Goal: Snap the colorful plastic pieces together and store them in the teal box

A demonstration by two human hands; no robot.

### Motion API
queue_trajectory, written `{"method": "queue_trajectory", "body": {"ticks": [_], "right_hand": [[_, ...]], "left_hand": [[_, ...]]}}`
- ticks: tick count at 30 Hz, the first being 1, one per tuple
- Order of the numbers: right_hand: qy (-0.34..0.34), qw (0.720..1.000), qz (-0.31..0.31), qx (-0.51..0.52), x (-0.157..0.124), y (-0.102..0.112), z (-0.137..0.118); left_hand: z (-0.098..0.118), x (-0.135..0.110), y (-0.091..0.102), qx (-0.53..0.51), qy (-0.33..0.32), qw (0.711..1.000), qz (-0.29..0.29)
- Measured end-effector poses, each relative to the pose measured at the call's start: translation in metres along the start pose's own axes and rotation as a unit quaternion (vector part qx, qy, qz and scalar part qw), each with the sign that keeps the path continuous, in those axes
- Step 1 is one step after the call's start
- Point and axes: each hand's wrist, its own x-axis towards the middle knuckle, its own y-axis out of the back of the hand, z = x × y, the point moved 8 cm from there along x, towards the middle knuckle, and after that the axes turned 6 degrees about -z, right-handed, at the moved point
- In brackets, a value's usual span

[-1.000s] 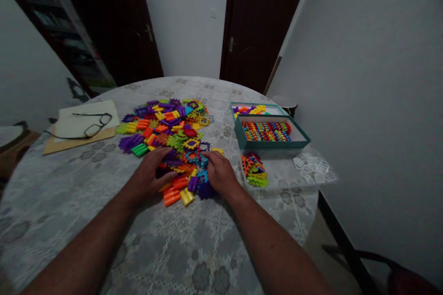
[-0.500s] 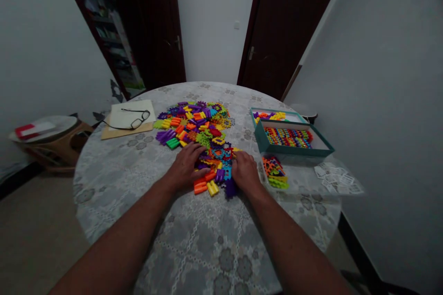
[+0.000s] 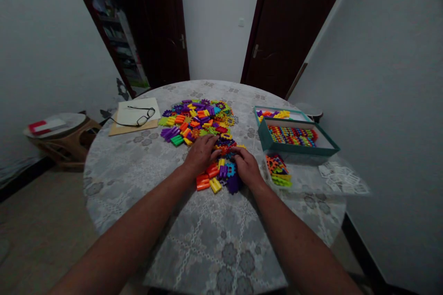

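Note:
A heap of colourful plastic gear pieces and paired tube connectors [image 3: 194,120] lies on the round table. My left hand [image 3: 201,153] rests over the near part of this heap, fingers apart, touching pieces under and beside it. Facing it from the right, my right hand [image 3: 246,166] has its index finger stretched toward orange and red gears [image 3: 225,149] between the hands. Its other fingers are partly hidden. Closer to me are a yellow connector [image 3: 215,185], orange connectors [image 3: 203,182], a blue gear piece [image 3: 230,168] and a dark purple piece [image 3: 233,184].
At right stand a teal box [image 3: 294,149] of colourful pieces, its lid [image 3: 304,115] and a clear plastic tray [image 3: 304,183] holding stacked pieces and white parts. Glasses [image 3: 141,120] lie on paper at left. A patterned cloth [image 3: 187,239] covers the table.
My left hand has moved further into the heap and closer to my right hand. The right index finger now reaches inward over the gears. The whole view has shifted slightly.

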Motion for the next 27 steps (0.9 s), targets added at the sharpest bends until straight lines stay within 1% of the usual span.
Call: {"method": "queue_trajectory", "body": {"ticks": [1, 3, 5, 8, 12, 14, 16, 18, 20, 22, 23, 24, 26, 27], "right_hand": [[-0.019, 0.998, -0.002, 0.058, 0.001, -0.002, 0.004], [-0.054, 0.984, -0.004, 0.168, 0.002, -0.006, 0.011], [-0.066, 0.969, 0.009, 0.239, 0.002, -0.006, 0.014], [-0.056, 0.961, 0.047, 0.268, 0.002, 0.001, 0.014], [-0.064, 0.963, 0.085, 0.249, 0.001, 0.012, 0.016], [-0.073, 0.966, 0.097, 0.227, 0.001, 0.016, 0.017], [-0.068, 0.974, 0.106, 0.19, -0.001, 0.02, 0.013], [-0.047, 0.984, 0.104, 0.135, -0.003, 0.023, 0.004], [-0.016, 0.995, 0.082, 0.062, -0.005, 0.025, -0.011], [0.02, 0.998, 0.052, -0.022, -0.008, 0.026, -0.029], [0.04, 0.997, 0.035, -0.062, -0.009, 0.026, -0.038], [0.062, 0.993, 0.016, -0.099, -0.01, 0.026, -0.047], [0.107, 0.98, -0.025, -0.163, -0.013, 0.025, -0.063], [0.125, 0.972, -0.049, -0.193, -0.014, 0.023, -0.068]], "left_hand": [[-0.002, 0.004, -0.002, -0.004, 0.005, 1.0, 0.01], [-0.005, 0.01, -0.005, -0.012, 0.013, 0.999, 0.032], [-0.009, 0.016, -0.007, -0.02, 0.018, 0.998, 0.054], [-0.015, 0.024, -0.008, -0.029, 0.024, 0.997, 0.072], [-0.022, 0.027, -0.001, -0.02, 0.026, 0.997, 0.075], [-0.026, 0.023, 0.005, -0.009, 0.028, 0.997, 0.066], [-0.027, 0.017, 0.01, 0.003, 0.031, 0.999, 0.037], [-0.025, 0.009, 0.016, 0.013, 0.029, 0.999, 0.006], [-0.016, -0.002, 0.025, 0.014, 0.019, 1.0, -0.002], [0.0, -0.013, 0.035, -0.005, -0.008, 1.0, -0.005], [0.011, -0.018, 0.037, -0.02, -0.028, 0.999, -0.019], [0.024, -0.024, 0.036, -0.038, -0.053, 0.997, -0.044], [0.052, -0.037, 0.027, -0.06, -0.107, 0.985, -0.124], [0.062, -0.043, 0.021, -0.057, -0.114, 0.98, -0.153]]}}
